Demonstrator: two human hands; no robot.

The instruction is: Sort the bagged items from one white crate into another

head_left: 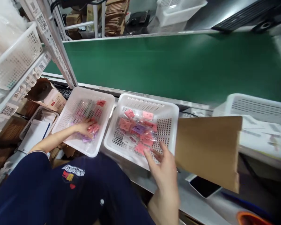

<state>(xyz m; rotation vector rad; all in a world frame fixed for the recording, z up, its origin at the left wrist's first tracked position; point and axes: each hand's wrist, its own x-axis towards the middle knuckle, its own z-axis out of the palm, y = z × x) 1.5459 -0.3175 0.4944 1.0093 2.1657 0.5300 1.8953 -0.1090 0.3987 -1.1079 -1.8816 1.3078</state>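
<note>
Pink packets (147,138): lie in a loose heap on the floor of the right basket (166,107); you can expect each to be light, an easy lift for thumb and one finger.
Clear film: wraps the pieces and throws back glints; it is probably thin and slick, so neighbouring packets may slide over one another or cling as you lift.
Contents: flat pink pieces with small dark marks, likely stiffer than the film; pinch across the flat face, and avoid bending them. You cannot read the marks here.
Purple packet (139,128): lies near the middle of the heap, apparently on top; its free edge seems your easiest hold.
White label (130,140): sits low on the left of the same heap, its print too small for you to read.
Left basket (105,125): holds more pink and purple packets, with a red packet (101,103) near its far right corner.
Left hand (85,127): your fingers rest over pink packets in the left basket; you cannot tell whether they are clamped on any.
Right hand (163,161): your thumb and fingers stand apart at the near side of the right basket, holding nothing visible.
</note>
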